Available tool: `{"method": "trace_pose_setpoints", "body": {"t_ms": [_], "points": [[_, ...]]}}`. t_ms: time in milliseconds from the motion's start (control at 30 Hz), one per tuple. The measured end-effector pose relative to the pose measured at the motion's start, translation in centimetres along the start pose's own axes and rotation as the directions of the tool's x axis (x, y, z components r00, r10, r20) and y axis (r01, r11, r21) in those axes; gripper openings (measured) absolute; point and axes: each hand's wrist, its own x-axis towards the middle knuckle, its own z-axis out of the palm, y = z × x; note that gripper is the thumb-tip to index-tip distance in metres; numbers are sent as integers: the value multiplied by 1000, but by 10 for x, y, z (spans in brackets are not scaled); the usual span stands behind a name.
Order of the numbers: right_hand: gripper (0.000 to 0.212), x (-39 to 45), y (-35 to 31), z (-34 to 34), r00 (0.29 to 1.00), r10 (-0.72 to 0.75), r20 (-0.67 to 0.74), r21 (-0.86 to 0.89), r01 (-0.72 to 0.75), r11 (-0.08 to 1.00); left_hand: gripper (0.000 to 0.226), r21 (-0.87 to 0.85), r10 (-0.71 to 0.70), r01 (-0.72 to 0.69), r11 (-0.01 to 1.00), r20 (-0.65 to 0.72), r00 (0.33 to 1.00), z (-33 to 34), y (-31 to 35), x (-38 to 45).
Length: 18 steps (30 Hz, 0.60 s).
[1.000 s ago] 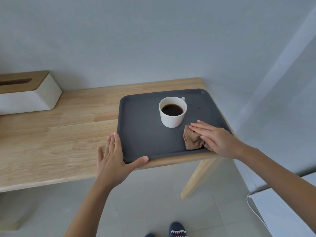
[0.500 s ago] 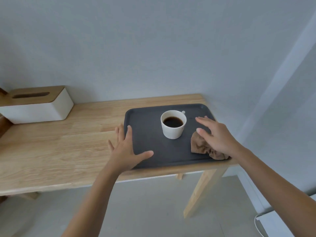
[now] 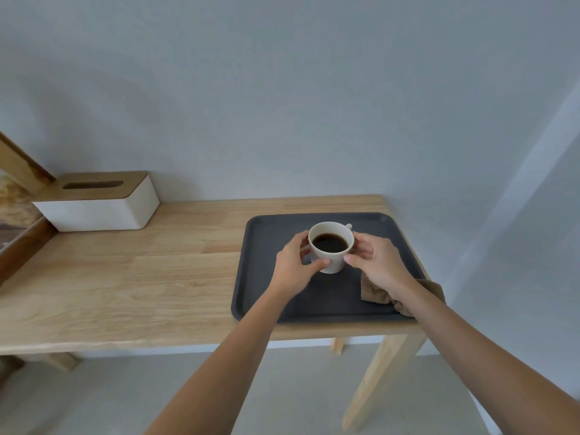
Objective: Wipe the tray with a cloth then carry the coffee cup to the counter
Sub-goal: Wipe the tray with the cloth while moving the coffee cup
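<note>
A white coffee cup [image 3: 330, 260] filled with dark coffee stands on a dark grey tray [image 3: 270, 233] at the right end of a wooden table. My left hand [image 3: 293, 268] wraps the cup's left side, thumb on its front. From the other side my right hand [image 3: 376, 262] clasps the cup, thumb on its front too. A crumpled brown cloth [image 3: 375, 291] lies on the tray's near right corner, partly hidden under my right forearm.
The light wooden table [image 3: 125, 277] stands against a pale wall. A white tissue box with a wooden lid [image 3: 100, 205] sits at the back left. A dark wooden frame [image 3: 15, 240] leans at the far left edge. Pale floor lies below.
My right hand let go of the cloth and moved to the cup. My left hand left the tray's near left corner and closed on the cup's left side. The camera has drawn back.
</note>
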Motion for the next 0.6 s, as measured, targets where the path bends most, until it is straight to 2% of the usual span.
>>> {"method": "trace_pose_setpoints", "body": {"t_ms": [200, 600], "points": [[53, 12, -9, 12, 1000, -4, 28, 58, 3, 998, 64, -27, 23, -24, 999, -62, 998, -13, -8, 6], [40, 84, -46, 71, 988, -53, 145, 132, 33, 991, 60, -66, -28, 20, 998, -127, 992, -89, -25, 51]]}}
